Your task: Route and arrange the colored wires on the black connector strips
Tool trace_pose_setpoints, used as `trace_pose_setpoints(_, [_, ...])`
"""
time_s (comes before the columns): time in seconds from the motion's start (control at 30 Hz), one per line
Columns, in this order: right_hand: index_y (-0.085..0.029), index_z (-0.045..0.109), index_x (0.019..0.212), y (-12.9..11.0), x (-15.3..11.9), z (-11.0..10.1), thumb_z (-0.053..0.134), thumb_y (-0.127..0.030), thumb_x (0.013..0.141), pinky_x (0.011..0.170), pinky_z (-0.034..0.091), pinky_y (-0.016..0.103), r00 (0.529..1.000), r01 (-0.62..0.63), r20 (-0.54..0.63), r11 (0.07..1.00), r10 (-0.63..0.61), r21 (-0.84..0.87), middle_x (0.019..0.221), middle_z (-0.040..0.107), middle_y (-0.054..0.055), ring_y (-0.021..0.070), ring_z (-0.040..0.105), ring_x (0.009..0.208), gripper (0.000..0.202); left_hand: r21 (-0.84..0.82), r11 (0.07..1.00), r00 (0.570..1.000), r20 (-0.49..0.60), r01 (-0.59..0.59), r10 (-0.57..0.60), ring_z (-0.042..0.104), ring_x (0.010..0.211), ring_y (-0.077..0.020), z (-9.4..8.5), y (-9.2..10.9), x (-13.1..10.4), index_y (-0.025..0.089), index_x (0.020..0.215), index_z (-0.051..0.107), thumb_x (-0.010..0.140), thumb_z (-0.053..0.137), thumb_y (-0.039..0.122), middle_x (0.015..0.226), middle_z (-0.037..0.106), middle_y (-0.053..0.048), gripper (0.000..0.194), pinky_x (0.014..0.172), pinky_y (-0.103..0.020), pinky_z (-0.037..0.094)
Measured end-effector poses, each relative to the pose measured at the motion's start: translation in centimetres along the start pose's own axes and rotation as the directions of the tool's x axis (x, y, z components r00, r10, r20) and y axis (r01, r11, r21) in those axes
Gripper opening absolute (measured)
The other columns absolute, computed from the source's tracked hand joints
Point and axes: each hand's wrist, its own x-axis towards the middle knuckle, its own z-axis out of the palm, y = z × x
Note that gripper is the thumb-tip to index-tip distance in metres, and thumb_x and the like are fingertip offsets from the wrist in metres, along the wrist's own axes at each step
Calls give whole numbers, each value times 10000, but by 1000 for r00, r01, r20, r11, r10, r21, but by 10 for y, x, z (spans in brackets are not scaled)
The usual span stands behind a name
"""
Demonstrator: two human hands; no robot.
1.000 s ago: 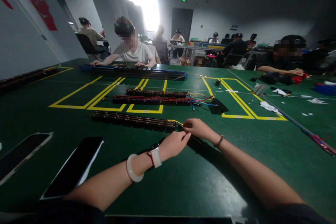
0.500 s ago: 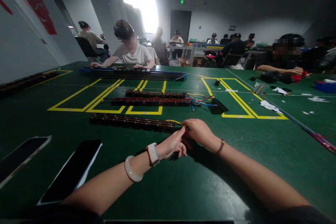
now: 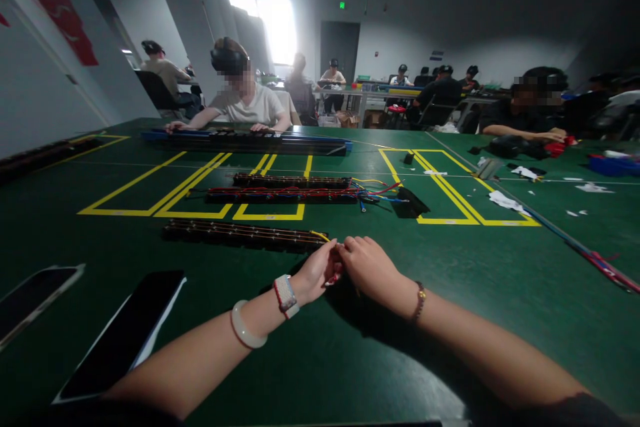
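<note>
A long black strip with thin copper-coloured lines point(image 3: 240, 235) lies flat on the green table, and a short yellow wire point(image 3: 320, 236) comes out of its right end. That wire runs into the pinched fingertips of my left hand point(image 3: 316, 272), which wears a watch and a pale bangle. My right hand point(image 3: 369, 268) meets it there from the right, fingers bent and closed at the same wire end. The wire's tip is hidden between the fingers. Behind lie a second black strip with red and blue wires point(image 3: 285, 195) and a third black strip point(image 3: 290, 180).
Two phones, one dark point(image 3: 125, 330) and one in a pale case point(image 3: 37, 297), lie at left. Yellow tape rectangles point(image 3: 270, 217) mark the table. A black piece point(image 3: 413, 202) and a cable bundle point(image 3: 600, 263) are at right. Across the table a person point(image 3: 250, 103) handles a long blue-black part.
My right hand has shifted slightly down and its fingers have closed in against my left fingertips. My left fingers have curled in more. The whole view has drifted a little.
</note>
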Motion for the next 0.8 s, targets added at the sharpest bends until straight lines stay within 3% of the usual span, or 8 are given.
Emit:
trace_pose_setpoints(0.1, [-155, 651, 1010, 5, -4, -14, 464, -227, 908, 746, 370, 313, 1000, -21, -3, 999, 21, 24, 980, 596, 122, 197, 557, 871, 225, 61, 998, 999, -39, -35, 37, 372, 369, -44, 2, 0, -2, 161, 752, 415, 941, 387, 298, 511, 429, 51, 235, 374, -161, 225])
trace_pose_setpoints(0.2, [-160, 686, 868, 12, -6, -25, 456, -357, 927, 728, 363, 311, 995, -102, -12, 994, 102, 34, 861, 612, 108, 193, 567, 814, 309, 105, 994, 1000, -8, -19, 20, 410, 390, -49, 2, 1, -4, 156, 848, 473, 951, 386, 345, 542, 462, 44, 232, 364, -161, 209])
trace_pose_setpoints(0.33, [-138, 700, 804, 14, -7, -21, 515, -475, 885, 694, 376, 318, 985, -165, 62, 986, 164, 15, 758, 639, 120, 212, 597, 746, 393, 122, 992, 999, 49, 14, -20, 463, 422, -57, -2, 0, -4, 170, 1037, 492, 955, 358, 410, 613, 518, 33, 287, 370, -162, 212])
trace_pose_setpoints(0.47, [-135, 707, 834, 14, -5, -12, 512, -393, 894, 647, 388, 312, 983, -135, 127, 991, 132, 13, 781, 663, 137, 225, 618, 712, 328, 153, 988, 997, 81, -14, 2, 509, 449, -83, -5, -5, -2, 166, 1006, 464, 936, 376, 464, 659, 559, 11, 319, 399, -180, 274])
trace_pose_setpoints(0.6, [-131, 685, 766, 23, -1, -14, 472, -319, 903, 674, 387, 313, 979, -200, 39, 980, 200, -8, 775, 656, 143, 223, 617, 738, 315, 174, 982, 994, 97, -76, 59, 550, 506, -95, -2, -9, -3, 142, 918, 461, 942, 386, 413, 712, 584, -23, 281, 454, -196, 333])
trace_pose_setpoints(0.73, [-146, 655, 787, 41, 9, -7, 450, -371, 920, 668, 361, 286, 953, -295, -66, 955, 297, 39, 792, 654, 115, 195, 608, 768, 333, 220, 973, 995, 77, -74, 59, 522, 488, -74, 3, -6, -8, 135, 885, 459, 955, 362, 369, 688, 567, -19, 263, 457, -183, 305])
trace_pose_setpoints(0.8, [-165, 646, 772, 50, 15, 4, 415, -421, 934, 610, 335, 266, 940, -333, -46, 937, 339, 103, 789, 654, 87, 173, 600, 735, 381, 245, 967, 997, 59, -64, 51, 518, 489, -70, 4, -5, -10, 134, 888, 457, 962, 335, 356, 691, 565, -23, 264, 458, -180, 297])
